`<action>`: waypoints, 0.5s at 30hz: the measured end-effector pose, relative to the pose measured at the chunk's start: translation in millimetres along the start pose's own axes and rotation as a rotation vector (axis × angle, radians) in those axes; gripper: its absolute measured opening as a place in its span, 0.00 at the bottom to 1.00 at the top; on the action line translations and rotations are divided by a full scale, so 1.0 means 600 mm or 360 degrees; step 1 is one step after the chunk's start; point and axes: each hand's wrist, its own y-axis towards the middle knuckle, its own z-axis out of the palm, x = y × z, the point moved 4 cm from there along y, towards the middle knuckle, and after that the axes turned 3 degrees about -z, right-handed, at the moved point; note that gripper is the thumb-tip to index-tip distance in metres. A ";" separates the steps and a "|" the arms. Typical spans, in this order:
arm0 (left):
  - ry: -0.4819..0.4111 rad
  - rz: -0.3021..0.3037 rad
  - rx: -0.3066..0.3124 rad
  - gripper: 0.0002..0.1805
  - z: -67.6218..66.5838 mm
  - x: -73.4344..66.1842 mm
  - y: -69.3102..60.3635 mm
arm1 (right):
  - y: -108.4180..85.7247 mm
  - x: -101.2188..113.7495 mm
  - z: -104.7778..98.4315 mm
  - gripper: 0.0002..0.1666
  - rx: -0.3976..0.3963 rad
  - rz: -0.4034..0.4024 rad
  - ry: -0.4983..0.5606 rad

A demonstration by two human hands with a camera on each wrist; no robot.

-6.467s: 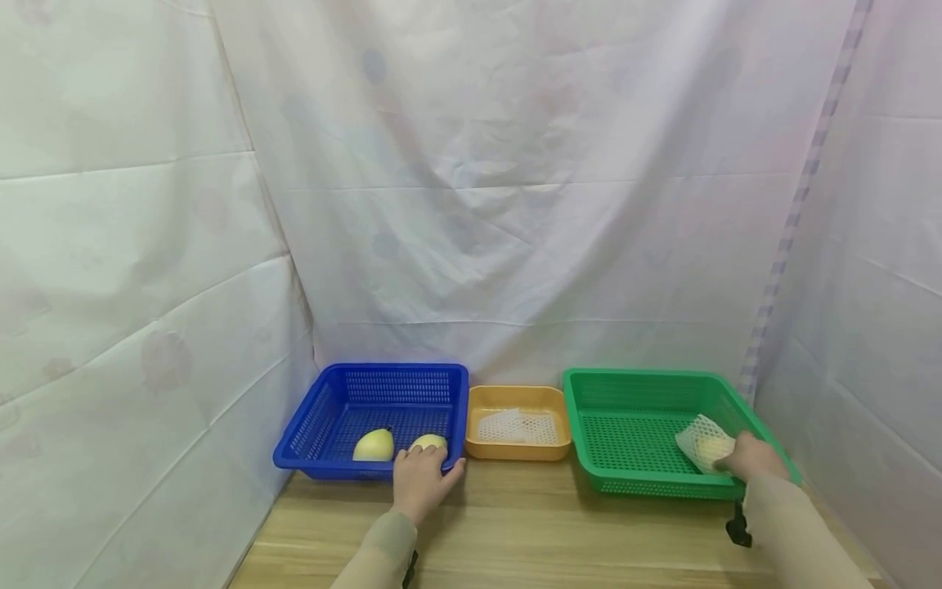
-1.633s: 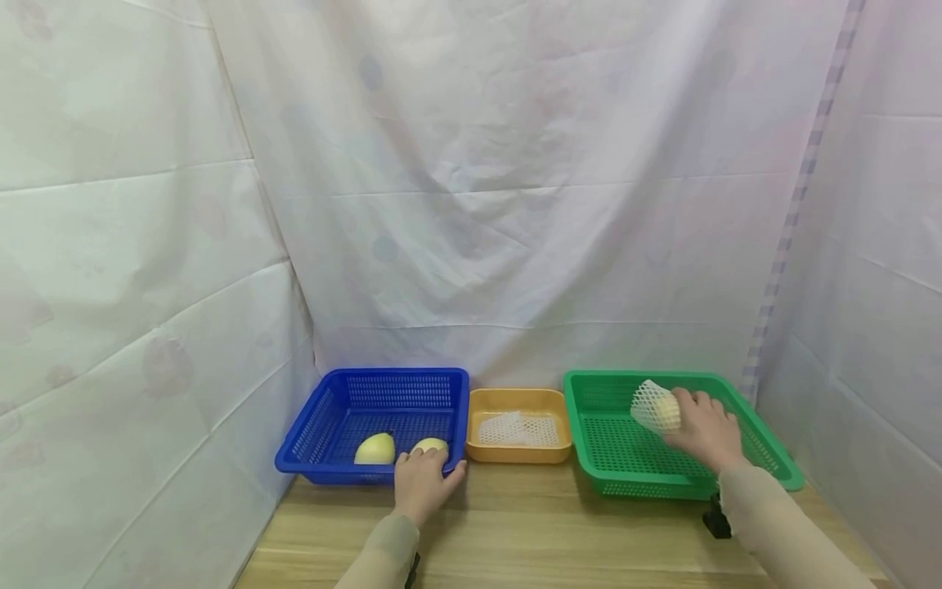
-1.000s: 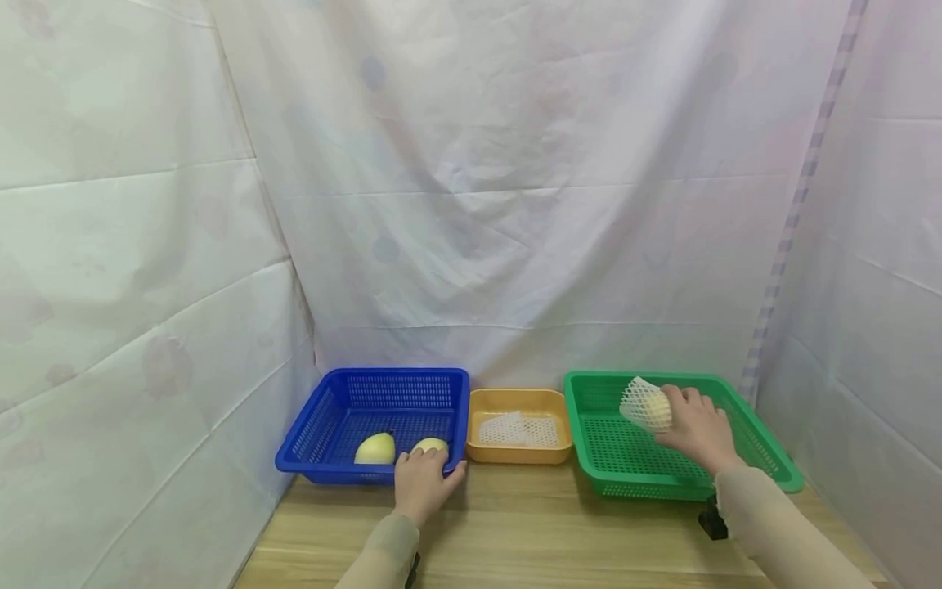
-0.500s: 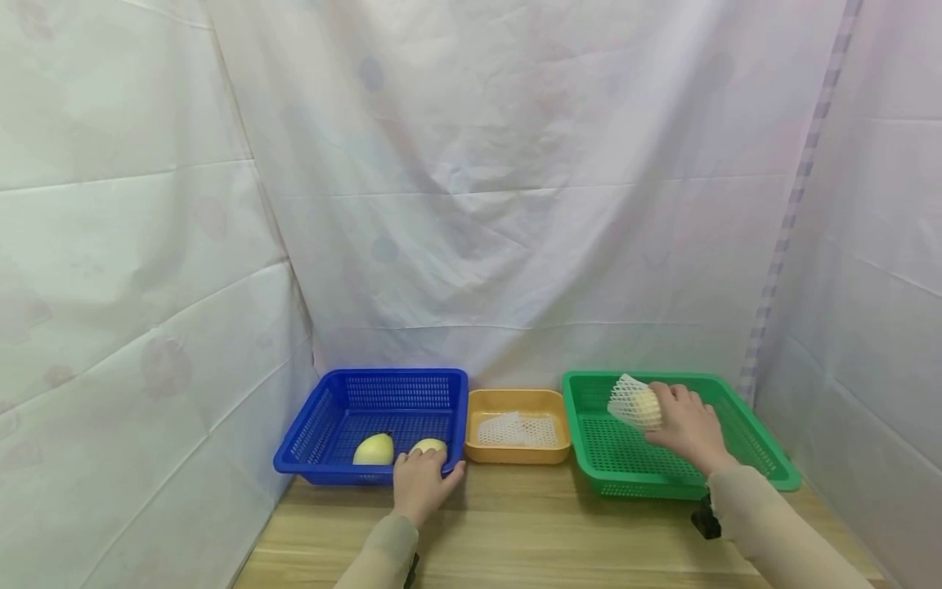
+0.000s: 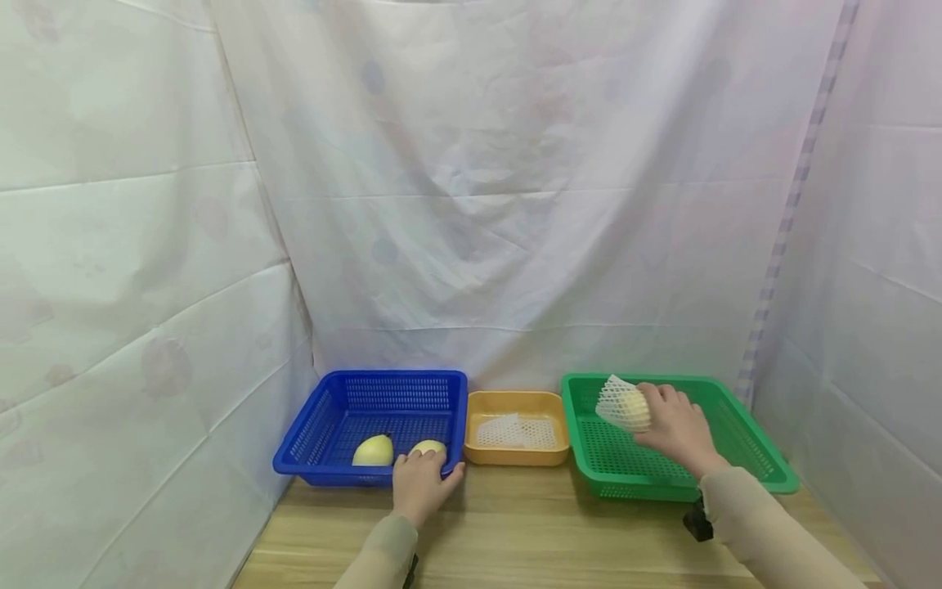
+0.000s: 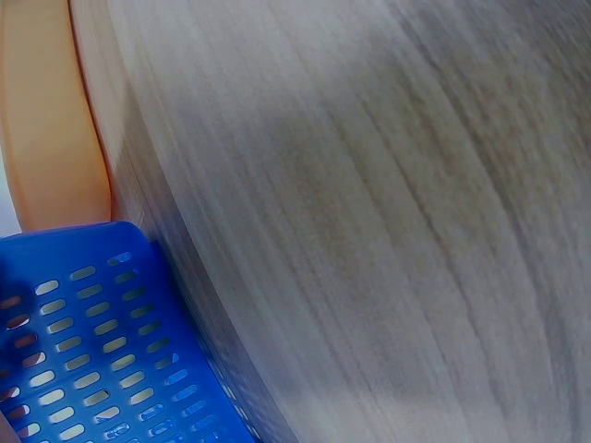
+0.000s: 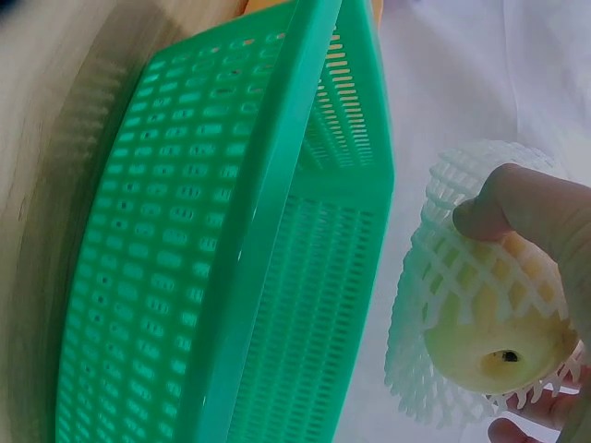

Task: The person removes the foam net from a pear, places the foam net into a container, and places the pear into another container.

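My right hand holds a pale yellow pear in a white foam net, raised over the green basket. In the right wrist view the thumb presses one side of the net and fingertips show on the other. The net's loose end sticks out to the left in the head view. My left hand grips the front rim of the blue basket, fingers over the edge. Just behind those fingers lies a bare pear, partly hidden; another pear lies to its left.
Between the two baskets stands a small orange-yellow tray with flattened white foam nets in it. All three containers stand along the back of the wooden table. White cloth hangs behind and at both sides.
My right hand has lifted the netted pear from the right end of the green basket and moved it steadily left. The left hand has stayed at the blue rim.
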 end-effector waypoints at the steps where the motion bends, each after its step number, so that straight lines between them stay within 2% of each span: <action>1: 0.0001 0.0001 -0.0001 0.26 0.000 0.000 0.000 | 0.001 0.002 0.000 0.49 -0.0001 0.0000 -0.0001; 15: -0.0004 -0.0007 -0.0021 0.25 0.004 0.002 0.001 | 0.002 0.030 0.009 0.48 0.0011 -0.0016 0.0012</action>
